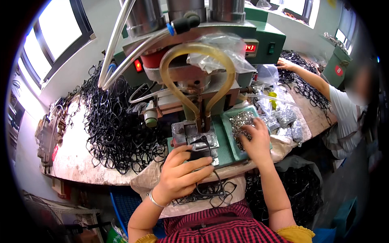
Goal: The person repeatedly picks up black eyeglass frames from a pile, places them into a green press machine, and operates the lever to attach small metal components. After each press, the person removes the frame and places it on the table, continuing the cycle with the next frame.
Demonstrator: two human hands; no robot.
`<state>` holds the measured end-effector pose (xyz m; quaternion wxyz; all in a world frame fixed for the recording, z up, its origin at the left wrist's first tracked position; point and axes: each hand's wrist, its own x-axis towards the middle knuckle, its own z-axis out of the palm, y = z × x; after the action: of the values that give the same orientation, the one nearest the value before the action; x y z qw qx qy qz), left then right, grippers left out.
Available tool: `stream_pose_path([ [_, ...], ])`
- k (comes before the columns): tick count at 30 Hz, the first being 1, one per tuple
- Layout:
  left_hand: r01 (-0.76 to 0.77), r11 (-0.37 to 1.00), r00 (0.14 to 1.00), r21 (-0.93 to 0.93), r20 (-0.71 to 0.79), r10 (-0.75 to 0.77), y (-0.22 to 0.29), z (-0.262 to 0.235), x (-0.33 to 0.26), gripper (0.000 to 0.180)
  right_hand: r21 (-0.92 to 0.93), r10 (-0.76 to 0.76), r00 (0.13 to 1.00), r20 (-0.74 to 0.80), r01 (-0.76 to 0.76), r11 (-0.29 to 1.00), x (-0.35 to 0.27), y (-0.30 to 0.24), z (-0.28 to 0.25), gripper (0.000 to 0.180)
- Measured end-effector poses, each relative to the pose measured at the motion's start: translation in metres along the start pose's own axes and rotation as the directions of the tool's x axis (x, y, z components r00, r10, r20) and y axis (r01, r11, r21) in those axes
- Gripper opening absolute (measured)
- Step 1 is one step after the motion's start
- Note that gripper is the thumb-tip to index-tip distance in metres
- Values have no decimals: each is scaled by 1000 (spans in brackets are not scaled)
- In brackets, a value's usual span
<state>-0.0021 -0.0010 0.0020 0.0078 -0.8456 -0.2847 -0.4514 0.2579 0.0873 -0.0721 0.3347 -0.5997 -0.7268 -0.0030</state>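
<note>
My left hand (181, 172) is closed around a black eyeglass frame (201, 149), its fingers partly covering it. The frame rests against a metal fixture (180, 133) on the machine's green base. Just above the fixture end two copper-coloured rods (202, 121), joined to a looped yellowish hose (165, 67). To the right, my right hand (256, 141) reaches over a green tray (229, 149) of small shiny metal parts (242, 120). Its fingers are apart and slightly blurred, with the tips at the parts; nothing shows between them.
A large heap of black eyeglass frames (109, 129) lies left of the green machine (265, 38). More frames (189, 197) lie on a cloth at my lap. Plastic bags of parts (286, 117) sit right of the tray. At far right a co-worker (344, 105) reaches toward another heap (306, 91).
</note>
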Motion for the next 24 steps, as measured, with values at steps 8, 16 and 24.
stream_pose_path([
  [8,-25,1000,1000,-17,-8,25,-8,5,-7,25,115,-56,989,-136,72,991,-3,18,17,11],
  [16,295,948,926,-115,279,-255,90,133,-75,23,360,93,993,-76,-60,931,-13,26,9,15],
  [24,436,843,347,316,805,-481,34,143,-155,46,576,166,986,-18,-125,808,0,-18,23,9],
])
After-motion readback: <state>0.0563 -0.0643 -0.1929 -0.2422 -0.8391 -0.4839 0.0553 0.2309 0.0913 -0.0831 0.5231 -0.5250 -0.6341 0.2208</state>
